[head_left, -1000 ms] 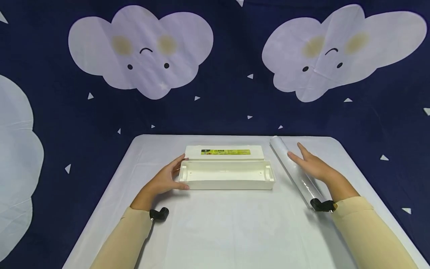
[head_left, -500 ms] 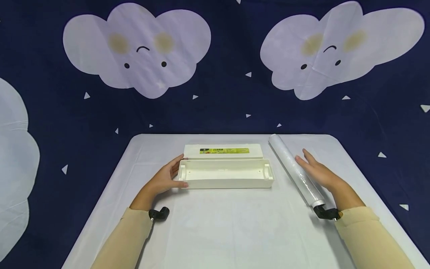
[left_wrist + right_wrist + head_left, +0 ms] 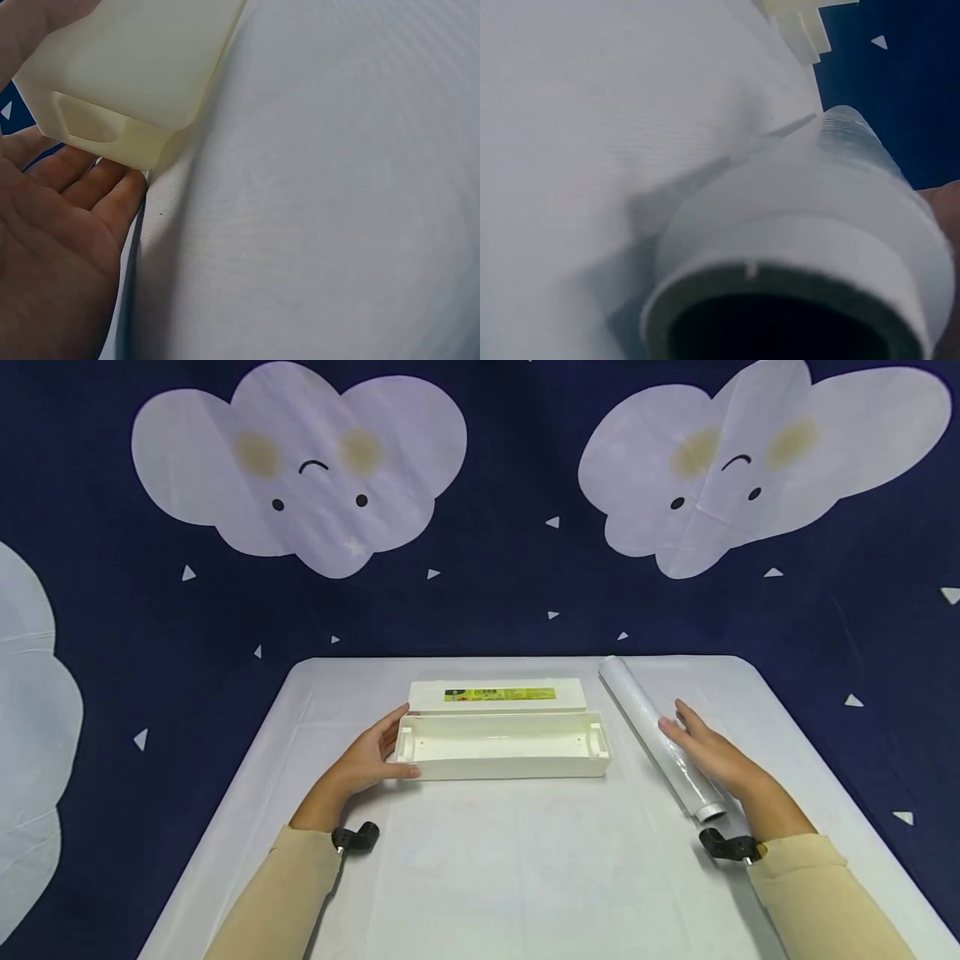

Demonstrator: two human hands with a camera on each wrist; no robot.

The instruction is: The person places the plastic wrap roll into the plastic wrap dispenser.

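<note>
In the head view a cream cling film box (image 3: 510, 768) lies lengthwise on the white table, its hinged lid (image 3: 427, 695) laid back behind it and its trough bare. My left hand (image 3: 369, 758) grips the box's left end, thumb at the front and fingers behind. The left wrist view shows those fingers (image 3: 112, 187) against the box's end wall (image 3: 97, 124). To the right, a roll of cling film (image 3: 652, 727) lies slantwise. My right hand (image 3: 708, 752) is along its right side, fingers extended and thumb at the film. The right wrist view looks into the roll's hollow core (image 3: 772, 281).
The white-covered table (image 3: 517, 868) has rounded far corners. Behind it hangs a dark blue cloth (image 3: 517, 577) printed with clouds and small triangles. A black wrist mount (image 3: 356, 837) sits at my left cuff, and another mount (image 3: 727, 845) at my right cuff.
My right hand has shifted slightly right and nearer to me along the roll, uncovering the roll's near end. The left hand and the box stay in place; the head view has shifted slightly.
</note>
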